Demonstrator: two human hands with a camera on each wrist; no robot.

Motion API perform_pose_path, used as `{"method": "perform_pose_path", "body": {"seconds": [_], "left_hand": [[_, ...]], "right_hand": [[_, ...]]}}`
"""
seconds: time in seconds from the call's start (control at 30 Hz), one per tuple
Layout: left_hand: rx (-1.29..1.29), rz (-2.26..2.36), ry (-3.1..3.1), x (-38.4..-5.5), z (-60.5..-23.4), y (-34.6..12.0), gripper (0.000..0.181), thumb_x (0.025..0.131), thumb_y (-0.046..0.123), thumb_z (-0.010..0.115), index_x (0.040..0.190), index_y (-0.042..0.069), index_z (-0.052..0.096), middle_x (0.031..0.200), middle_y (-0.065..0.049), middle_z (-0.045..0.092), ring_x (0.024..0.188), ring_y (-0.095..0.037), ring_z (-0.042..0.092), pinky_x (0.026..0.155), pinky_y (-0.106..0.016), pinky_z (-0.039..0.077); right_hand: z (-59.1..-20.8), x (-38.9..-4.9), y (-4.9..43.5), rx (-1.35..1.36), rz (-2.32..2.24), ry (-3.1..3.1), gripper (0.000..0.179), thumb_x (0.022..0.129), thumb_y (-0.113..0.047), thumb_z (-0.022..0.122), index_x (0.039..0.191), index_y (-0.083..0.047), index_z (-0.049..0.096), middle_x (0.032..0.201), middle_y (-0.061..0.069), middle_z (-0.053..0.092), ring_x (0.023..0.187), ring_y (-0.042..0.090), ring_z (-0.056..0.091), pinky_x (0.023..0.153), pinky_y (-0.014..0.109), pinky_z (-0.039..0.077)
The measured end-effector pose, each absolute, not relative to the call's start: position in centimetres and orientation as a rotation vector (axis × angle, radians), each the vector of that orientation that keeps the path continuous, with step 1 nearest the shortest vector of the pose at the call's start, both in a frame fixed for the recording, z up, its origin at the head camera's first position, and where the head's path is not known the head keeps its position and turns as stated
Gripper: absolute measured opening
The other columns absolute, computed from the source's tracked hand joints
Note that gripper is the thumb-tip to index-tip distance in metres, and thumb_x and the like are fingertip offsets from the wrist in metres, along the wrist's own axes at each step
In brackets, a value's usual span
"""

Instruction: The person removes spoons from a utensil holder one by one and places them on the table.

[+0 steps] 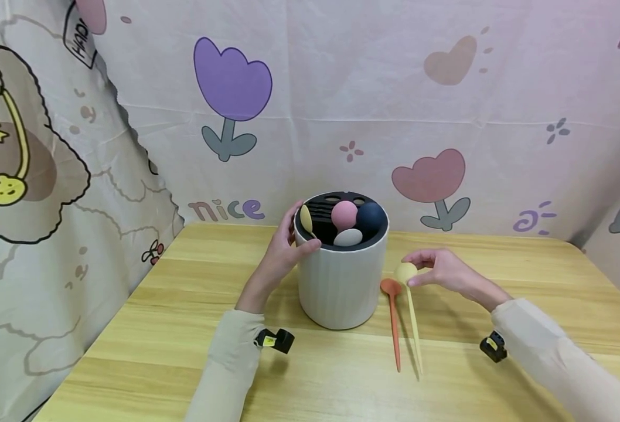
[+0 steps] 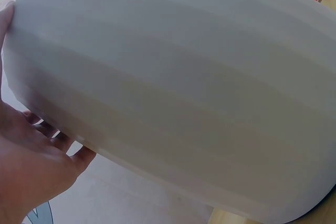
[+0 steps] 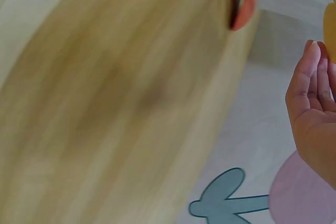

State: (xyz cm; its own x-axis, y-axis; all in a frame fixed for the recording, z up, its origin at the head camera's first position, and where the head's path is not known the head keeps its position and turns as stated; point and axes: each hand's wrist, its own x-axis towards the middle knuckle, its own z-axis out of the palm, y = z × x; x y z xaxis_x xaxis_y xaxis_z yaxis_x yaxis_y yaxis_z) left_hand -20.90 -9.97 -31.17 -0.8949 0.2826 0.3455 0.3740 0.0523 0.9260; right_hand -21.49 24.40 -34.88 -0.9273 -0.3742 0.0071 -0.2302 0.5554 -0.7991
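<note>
A white ribbed utensil holder (image 1: 339, 287) with a black divided insert stands upright on the table. My left hand (image 1: 282, 249) grips its upper left side, thumb over the rim and fingers round the far side. In the left wrist view the holder's wall (image 2: 173, 87) fills most of the picture. To the right of the holder, my right hand (image 1: 444, 274) pinches the round head of a pale yellow spoon (image 1: 406, 273), its long handle pointing down toward the front. An orange spoon (image 1: 391, 286) lies beside it, between the yellow spoon and the holder.
Inside the holder show a yellow spoon (image 1: 306, 218), a pink round head (image 1: 344, 214), a dark blue one (image 1: 370, 217) and a white one (image 1: 348, 237). The wooden table (image 1: 183, 334) ends at a patterned cloth backdrop (image 1: 320, 88) behind and at the left.
</note>
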Motion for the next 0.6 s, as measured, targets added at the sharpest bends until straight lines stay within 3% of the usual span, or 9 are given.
{"method": "perform_pose_path", "body": {"seconds": [0.3, 0.6], "left_hand": [[-0.688, -1.987, -2.239, -20.9, -31.2, -9.9, 0.121, 0.065, 0.073, 0.072, 0.154, 0.011, 0.018, 0.155, -0.011, 0.026, 0.141, -0.026, 0.024, 0.114, -0.048, 0.018], [-0.681, -1.994, -2.241, -20.9, -31.1, -9.9, 0.118, 0.067, 0.07, 0.072, 0.154, 0.012, 0.018, 0.155, -0.011, 0.025, 0.141, -0.026, 0.023, 0.114, -0.048, 0.018]], "right_hand": [[-36.3, -22.0, 25.1, -0.519, -1.291, 2.582, 0.048, 0.076, -0.009, 0.081, 0.115, 0.011, 0.061, 0.095, 0.01, 0.066, 0.088, 0.021, 0.059, 0.071, 0.023, 0.051], [-37.4, -22.4, 25.6, -0.482, -1.23, 2.585, 0.051, 0.078, -0.014, 0.081, 0.117, 0.011, 0.06, 0.099, 0.009, 0.065, 0.091, 0.022, 0.058, 0.076, 0.026, 0.05]]}}
